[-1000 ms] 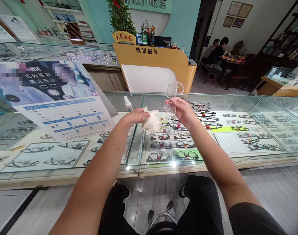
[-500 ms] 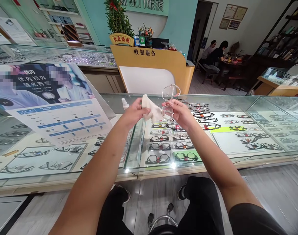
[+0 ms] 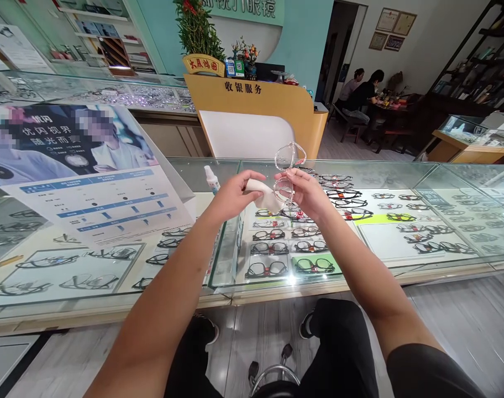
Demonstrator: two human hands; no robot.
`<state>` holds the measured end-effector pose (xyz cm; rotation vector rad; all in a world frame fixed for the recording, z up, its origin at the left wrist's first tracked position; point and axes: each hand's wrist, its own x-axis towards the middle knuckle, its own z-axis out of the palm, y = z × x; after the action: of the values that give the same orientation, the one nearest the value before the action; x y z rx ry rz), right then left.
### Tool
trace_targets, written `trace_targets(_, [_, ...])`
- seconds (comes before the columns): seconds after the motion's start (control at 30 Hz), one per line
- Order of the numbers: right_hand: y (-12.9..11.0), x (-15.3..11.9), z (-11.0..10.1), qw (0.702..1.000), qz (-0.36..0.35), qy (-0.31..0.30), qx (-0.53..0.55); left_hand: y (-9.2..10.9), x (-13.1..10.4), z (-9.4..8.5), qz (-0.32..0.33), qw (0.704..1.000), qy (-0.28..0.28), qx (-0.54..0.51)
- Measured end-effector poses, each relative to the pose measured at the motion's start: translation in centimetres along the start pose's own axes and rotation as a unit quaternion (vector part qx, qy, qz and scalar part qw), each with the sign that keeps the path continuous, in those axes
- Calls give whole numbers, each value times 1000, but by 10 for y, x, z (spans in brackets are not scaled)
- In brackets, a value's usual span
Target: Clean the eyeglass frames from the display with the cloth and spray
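A cloth and a pair of clear glasses held over a glass display counter.
The left hand [image 3: 235, 194] pinches the pale cloth [image 3: 263, 198] between thumb and fingers; the right hand [image 3: 309, 193] grips the clear glasses [image 3: 283, 189], which stand on end, one lens above the other. The cloth lies at the lower lens; whether they touch is hard to tell. Rows of spectacles [image 3: 269, 249] fill the counter [image 3: 272, 291] below. To the left stand a small white bottle [image 3: 211, 178] and a large printed sign [image 3: 105, 200]. Beyond is a yellow desk [image 3: 305, 116]; far right, two people [image 3: 362, 97] sit at a table.
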<state>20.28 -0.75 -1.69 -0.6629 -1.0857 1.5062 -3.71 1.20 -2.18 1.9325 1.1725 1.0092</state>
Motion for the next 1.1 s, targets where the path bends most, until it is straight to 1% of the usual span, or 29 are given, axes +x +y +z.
trace_targets(0.1, [-1, 0, 0, 1000, 0, 11, -9, 2, 0, 0, 12, 999, 9, 34])
trace_targets(0.4, [-5, 1, -2, 999, 3, 26, -23, -7, 4, -1, 47, 997, 42, 54])
trace_targets(0.47, [-6, 1, -3, 999, 5, 28, -32, -7, 5, -1, 76, 993, 66, 63])
trace_targets(0.57, [-9, 1, -5, 998, 22, 27, -56, -6, 5, -3, 134, 980, 114, 93])
trace_targets(0.6, [-9, 2, -6, 997, 32, 23, -67, -5, 5, -4, 148, 976, 123, 98])
trace_targets(0.67, [-9, 3, -9, 995, 58, 9, -84, -2, 4, -6, 157, 976, 123, 88])
trace_targets(0.77, [-6, 5, -13, 991, 88, -17, -95, 2, 2, -8, 122, 984, 122, 40])
trace_targets(0.87, [-3, 6, -13, 987, 102, -51, -115, 2, 1, -7, 97, 984, 149, 3])
trace_targets(1.0, [-4, 2, -10, 978, 106, -109, -143, 1, 3, -5, 106, 981, 162, -21])
trace_targets(1.1, [-6, -2, -7, 973, 108, -130, -160, 1, 4, -3, 154, 970, 186, 2])
